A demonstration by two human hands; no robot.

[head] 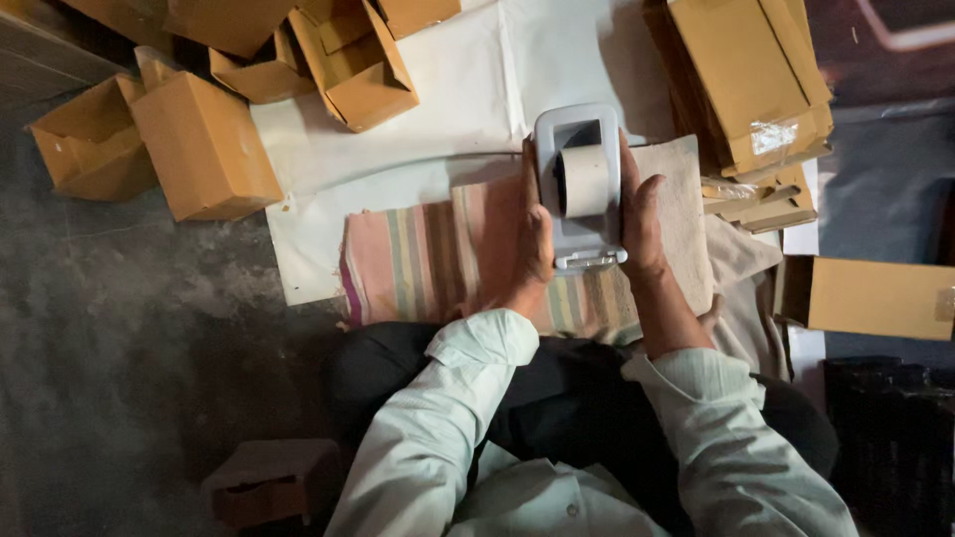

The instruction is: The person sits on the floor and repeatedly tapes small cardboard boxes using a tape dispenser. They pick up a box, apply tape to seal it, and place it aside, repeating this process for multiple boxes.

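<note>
My fingers are mostly hidden behind the grey tape dispenser point(580, 189), so I cannot see how far they wrap under it. My left hand point(532, 239) presses flat along its left side and my right hand point(640, 214) clasps its right side, thumb up near the top; both are closed on the dispenser, which I hold over the striped cloth point(418, 264) in front of my lap. The pale roll of tape point(587, 181) sits in its middle, and its lower edge is too dim to make out clearly. My own sleeves cover my wrists and my knees hide the near edge of the cloth.

White paper sheets point(468, 109) lie under the cloth on the floor point(119, 328). Folded brown cardboard boxes point(204, 144) are heaped at the upper left, some cut off by the frame. A stack of flat cardboard blanks point(751, 80) lies at the upper right, with another closed box point(875, 296) at the right edge. A small dark box point(274, 482) sits by my left elbow, hard to read in the shadow.
</note>
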